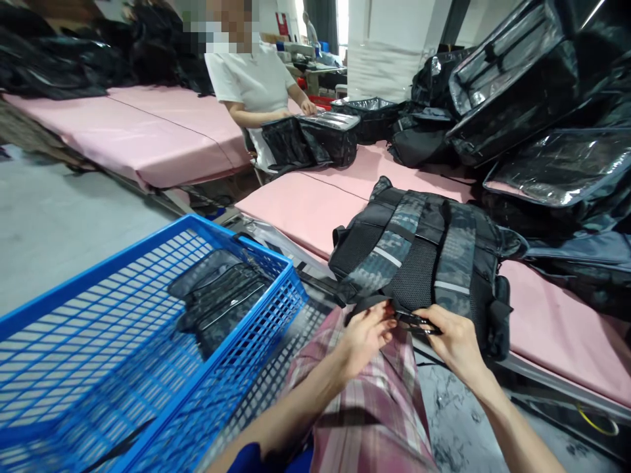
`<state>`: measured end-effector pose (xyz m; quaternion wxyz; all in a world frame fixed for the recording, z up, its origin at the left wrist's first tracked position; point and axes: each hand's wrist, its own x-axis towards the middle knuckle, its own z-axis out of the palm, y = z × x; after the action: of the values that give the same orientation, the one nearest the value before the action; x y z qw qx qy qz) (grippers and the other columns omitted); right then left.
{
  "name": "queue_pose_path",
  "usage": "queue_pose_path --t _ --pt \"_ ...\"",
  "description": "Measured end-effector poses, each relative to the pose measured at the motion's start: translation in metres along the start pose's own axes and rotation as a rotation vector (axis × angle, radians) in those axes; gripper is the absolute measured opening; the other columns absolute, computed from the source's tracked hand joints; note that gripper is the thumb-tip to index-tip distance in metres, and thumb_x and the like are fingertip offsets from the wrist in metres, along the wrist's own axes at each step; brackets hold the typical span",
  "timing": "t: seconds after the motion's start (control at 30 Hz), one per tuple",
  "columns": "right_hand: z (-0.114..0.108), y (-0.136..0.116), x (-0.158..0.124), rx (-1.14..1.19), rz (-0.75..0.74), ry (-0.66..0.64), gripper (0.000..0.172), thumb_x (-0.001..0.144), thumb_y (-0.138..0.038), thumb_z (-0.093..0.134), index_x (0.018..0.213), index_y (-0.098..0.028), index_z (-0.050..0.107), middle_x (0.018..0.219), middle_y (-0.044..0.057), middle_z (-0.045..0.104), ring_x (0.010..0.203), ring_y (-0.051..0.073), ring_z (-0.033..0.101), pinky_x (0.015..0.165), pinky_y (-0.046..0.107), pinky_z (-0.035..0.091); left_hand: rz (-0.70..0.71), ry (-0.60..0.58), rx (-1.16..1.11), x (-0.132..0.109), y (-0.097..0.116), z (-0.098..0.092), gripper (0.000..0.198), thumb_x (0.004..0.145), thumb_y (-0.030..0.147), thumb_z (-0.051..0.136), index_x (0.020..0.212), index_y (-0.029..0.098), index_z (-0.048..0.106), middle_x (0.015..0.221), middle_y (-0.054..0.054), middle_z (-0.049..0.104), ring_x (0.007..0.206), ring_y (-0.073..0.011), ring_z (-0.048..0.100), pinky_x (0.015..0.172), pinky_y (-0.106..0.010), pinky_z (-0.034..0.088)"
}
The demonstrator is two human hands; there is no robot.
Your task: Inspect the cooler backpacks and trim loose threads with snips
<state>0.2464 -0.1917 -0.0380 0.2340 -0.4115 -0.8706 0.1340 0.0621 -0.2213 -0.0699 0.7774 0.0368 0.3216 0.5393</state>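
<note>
A black backpack [417,263] with grey camouflage shoulder straps lies back-panel up on the pink-covered table [305,203], at its near edge. Just below it, my left hand [369,335] is closed around a black webbing strap [367,303], its fingers bent and partly hidden. My right hand [456,338] pinches a shiny black buckle-like piece [417,322] between thumb and fingers, close to the left fingertips. Whether that piece is joined to the strap I cannot make out. Both hands are over my lap, which a plaid cloth [365,420] covers.
On my left stands a blue plastic basket [148,246] with a dark folded bag [221,299] inside. Several black bags with shiny linings [513,79] are piled at the right. Across the table, a person in white [259,79] handles another bag [330,135].
</note>
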Motion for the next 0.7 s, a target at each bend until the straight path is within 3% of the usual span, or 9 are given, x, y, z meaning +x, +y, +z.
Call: queue_pose_path --t 0.13,0.2,0.27,0.33,0.4,0.5,0.57,0.63,0.7 --pt "0.001 0.001 -0.004 0.004 -0.007 0.031 0.021 0.082 -0.015 0.046 0.094 -0.020 0.064 0.081 0.004 0.065 0.072 0.014 0.063 0.061 0.022 0.045 0.101 0.215 -0.073 -0.019 0.003 -0.018 0.024 0.080 0.038 0.059 0.091 0.017 0.055 0.090 -0.002 0.057 0.065 -0.0069 0.052 0.056 -0.018 0.038" --pt "-0.003 -0.001 -0.004 0.076 -0.015 0.071 0.022 0.081 -0.014 0.049 0.095 -0.021 0.064 0.090 0.005 0.066 0.081 0.016 0.063 0.068 0.024 0.048 0.230 0.306 0.120 -0.031 0.002 -0.022 0.024 0.080 0.035 0.058 0.098 0.019 0.056 0.088 -0.002 0.058 0.066 -0.0084 0.052 0.059 -0.019 0.039" --pt "-0.008 -0.008 -0.002 0.188 -0.029 0.136 0.023 0.080 -0.013 0.051 0.098 -0.021 0.063 0.097 0.006 0.064 0.088 0.017 0.062 0.074 0.026 0.049 0.464 0.368 0.423 -0.043 0.001 -0.021 0.025 0.080 0.028 0.058 0.103 0.020 0.059 0.095 -0.003 0.059 0.079 -0.0124 0.054 0.071 -0.023 0.041" --pt "-0.012 -0.021 0.002 0.283 -0.063 0.174 0.028 0.080 -0.011 0.051 0.102 -0.023 0.062 0.096 0.006 0.063 0.088 0.016 0.061 0.074 0.027 0.049 0.732 0.352 0.700 -0.053 0.003 -0.015 0.024 0.077 0.021 0.058 0.101 0.022 0.064 0.106 -0.004 0.058 0.097 -0.0168 0.052 0.088 -0.027 0.037" --pt "-0.013 -0.036 0.008 0.350 -0.121 0.154 0.036 0.080 -0.007 0.047 0.109 -0.024 0.060 0.095 0.006 0.061 0.085 0.015 0.060 0.069 0.025 0.049 0.874 0.206 0.903 -0.057 0.010 -0.006 0.024 0.076 0.015 0.057 0.097 0.023 0.067 0.108 -0.005 0.059 0.105 -0.0197 0.049 0.096 -0.029 0.031" --pt "-0.009 -0.055 0.019 0.415 -0.180 0.093 0.043 0.078 -0.006 0.045 0.114 -0.025 0.058 0.094 0.005 0.060 0.080 0.013 0.060 0.066 0.023 0.048 0.724 -0.073 1.053 -0.049 0.021 0.009 0.018 0.077 0.014 0.053 0.082 0.019 0.069 0.087 -0.007 0.063 0.087 -0.0197 0.054 0.082 -0.028 0.040" --pt "-0.006 -0.061 0.028 0.458 -0.127 0.089 0.034 0.077 -0.008 0.048 0.103 -0.022 0.064 0.085 0.004 0.061 0.074 0.013 0.059 0.064 0.023 0.047 0.557 -0.186 1.051 -0.040 0.027 0.016 0.016 0.077 0.017 0.052 0.073 0.016 0.068 0.073 -0.005 0.061 0.072 -0.0173 0.054 0.070 -0.026 0.041" --pt "-0.004 -0.061 0.037 0.512 0.027 0.110 0.019 0.078 -0.013 0.051 0.085 -0.019 0.068 0.073 0.002 0.061 0.066 0.012 0.057 0.059 0.022 0.045 0.453 -0.224 1.000 -0.032 0.030 0.020 0.017 0.078 0.021 0.053 0.085 0.014 0.067 0.068 -0.003 0.062 0.065 -0.0147 0.054 0.065 -0.024 0.041" --pt "-0.003 -0.057 0.042 0.572 0.196 0.105 0.015 0.079 -0.021 0.053 0.075 -0.017 0.067 0.067 0.001 0.061 0.061 0.012 0.056 0.056 0.021 0.044 0.426 -0.193 0.945 -0.028 0.031 0.023 0.028 0.080 0.025 0.053 0.104 0.014 0.063 0.069 -0.003 0.065 0.065 -0.0135 0.055 0.065 -0.022 0.041"
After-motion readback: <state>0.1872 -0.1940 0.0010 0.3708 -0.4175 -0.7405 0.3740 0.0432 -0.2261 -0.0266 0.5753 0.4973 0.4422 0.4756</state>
